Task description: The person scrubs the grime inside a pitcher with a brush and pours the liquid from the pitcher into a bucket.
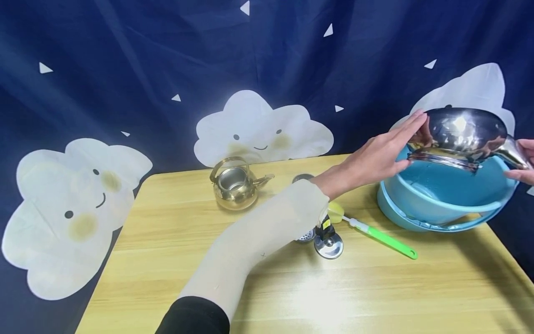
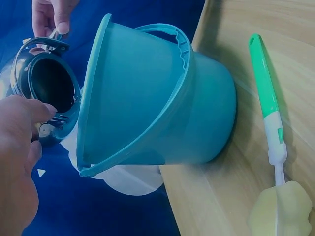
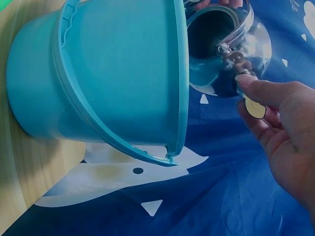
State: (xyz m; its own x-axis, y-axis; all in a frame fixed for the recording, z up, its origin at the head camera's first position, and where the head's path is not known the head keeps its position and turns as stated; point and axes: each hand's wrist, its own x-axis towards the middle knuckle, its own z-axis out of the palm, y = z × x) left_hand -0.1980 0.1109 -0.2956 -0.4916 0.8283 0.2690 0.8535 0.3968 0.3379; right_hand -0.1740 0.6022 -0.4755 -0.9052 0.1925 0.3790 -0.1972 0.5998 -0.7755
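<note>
A shiny silver kettle [image 1: 467,132] is tipped over above the blue bucket [image 1: 442,206], its round mouth [image 2: 51,86] turned downward. My left hand [image 1: 375,150] holds the kettle's side, fingers along the body and thumb by the rim. At the other side, my right hand [image 3: 290,115] pinches the kettle's spout [image 1: 515,153] between thumb and fingers. In the head view only the fingertips of that hand show at the right edge. The bucket's handle [image 3: 93,115] hangs down against its outer wall.
A gold kettle [image 1: 235,188] without a lid stands at the back of the wooden table [image 1: 167,260]. A sponge brush with a green handle [image 1: 392,242] lies before the bucket. Beside it are a metal lid [image 1: 329,248] and a perforated strainer [image 1: 306,236], partly hidden by my left forearm.
</note>
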